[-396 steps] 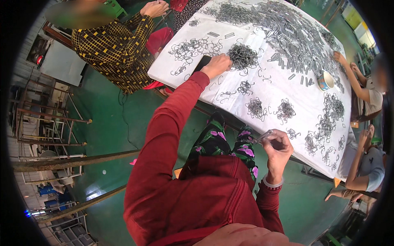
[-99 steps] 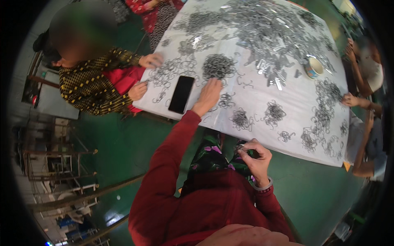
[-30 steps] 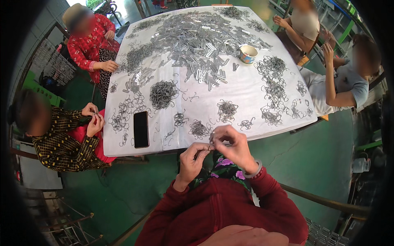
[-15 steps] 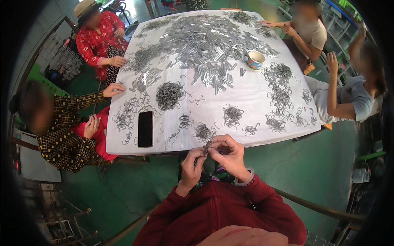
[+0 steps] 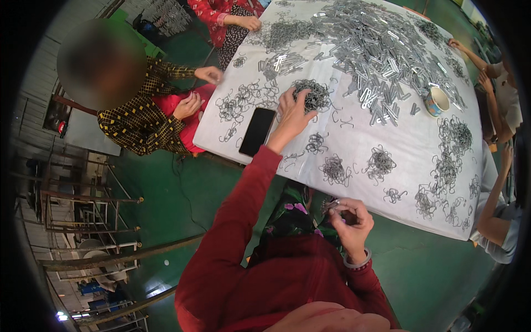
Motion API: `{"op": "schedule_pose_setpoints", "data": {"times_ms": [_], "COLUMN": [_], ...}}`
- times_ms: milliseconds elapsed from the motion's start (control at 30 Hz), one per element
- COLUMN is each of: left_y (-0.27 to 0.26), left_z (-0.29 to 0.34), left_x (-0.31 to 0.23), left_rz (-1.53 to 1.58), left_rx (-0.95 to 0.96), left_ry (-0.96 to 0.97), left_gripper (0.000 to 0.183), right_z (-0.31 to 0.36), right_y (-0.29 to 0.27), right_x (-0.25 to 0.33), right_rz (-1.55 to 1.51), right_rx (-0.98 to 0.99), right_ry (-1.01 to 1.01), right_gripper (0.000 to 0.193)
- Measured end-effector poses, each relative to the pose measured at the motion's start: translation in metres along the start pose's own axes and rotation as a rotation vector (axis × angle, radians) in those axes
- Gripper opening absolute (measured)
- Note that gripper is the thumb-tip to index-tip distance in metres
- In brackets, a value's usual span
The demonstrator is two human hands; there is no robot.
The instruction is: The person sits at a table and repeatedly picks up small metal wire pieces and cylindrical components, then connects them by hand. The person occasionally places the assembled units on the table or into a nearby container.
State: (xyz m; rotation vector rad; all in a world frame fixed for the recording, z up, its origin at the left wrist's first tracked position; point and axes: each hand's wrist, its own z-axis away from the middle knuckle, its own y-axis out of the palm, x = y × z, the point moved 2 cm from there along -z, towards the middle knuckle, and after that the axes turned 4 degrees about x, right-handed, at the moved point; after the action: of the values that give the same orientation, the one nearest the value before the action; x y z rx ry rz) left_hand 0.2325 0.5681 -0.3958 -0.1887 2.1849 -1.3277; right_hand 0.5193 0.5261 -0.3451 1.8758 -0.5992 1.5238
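Note:
My left hand (image 5: 294,115) is stretched over the table, its fingers spread at the near left side of a dense heap of grey wire hooks (image 5: 317,95). Whether a fingertip has caught a hook cannot be made out. Closer to my body, over my lap, my right hand (image 5: 355,221) pinches a small metal strip (image 5: 331,205) between thumb and fingers; its details are too small to read. A black phone (image 5: 257,131) lies on the white-covered table (image 5: 362,135) just left of my left wrist.
Smaller hook piles (image 5: 335,169) lie along the near edge. A big mound of flat metal strips (image 5: 381,61) covers the far middle, with a paper tub (image 5: 437,102) beside it. Co-workers sit at the left and right; one co-worker's hand (image 5: 208,74) rests near the left edge.
My left hand has left the metal strip and reached forward and left to the hook heap. My right hand keeps the strip, now lower. The view has turned to the left.

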Motion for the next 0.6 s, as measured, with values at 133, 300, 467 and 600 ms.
{"op": "schedule_pose_setpoints", "data": {"times_ms": [133,300,467,600], "left_y": [0.026,0.060,0.106,0.134], "left_z": [-0.073,-0.161,-0.189,-0.180], "left_x": [-0.003,-0.002,0.008,0.010], "left_rz": [-0.026,0.159,-0.049,-0.108], "left_rx": [0.174,0.298,0.324,0.371], "left_ry": [0.163,0.107,0.195,0.198], "left_gripper": [0.035,0.012,0.013,0.011], "right_z": [0.000,-0.002,-0.001,-0.005], "right_y": [-0.004,-0.007,-0.011,-0.013], "right_x": [-0.002,0.008,0.009,0.010], "right_rz": [-0.023,0.016,-0.094,-0.038], "right_rx": [0.031,0.039,0.107,0.146], "right_ry": [-0.037,-0.030,-0.090,-0.088], "right_gripper": [0.022,0.024,0.025,0.023]}}
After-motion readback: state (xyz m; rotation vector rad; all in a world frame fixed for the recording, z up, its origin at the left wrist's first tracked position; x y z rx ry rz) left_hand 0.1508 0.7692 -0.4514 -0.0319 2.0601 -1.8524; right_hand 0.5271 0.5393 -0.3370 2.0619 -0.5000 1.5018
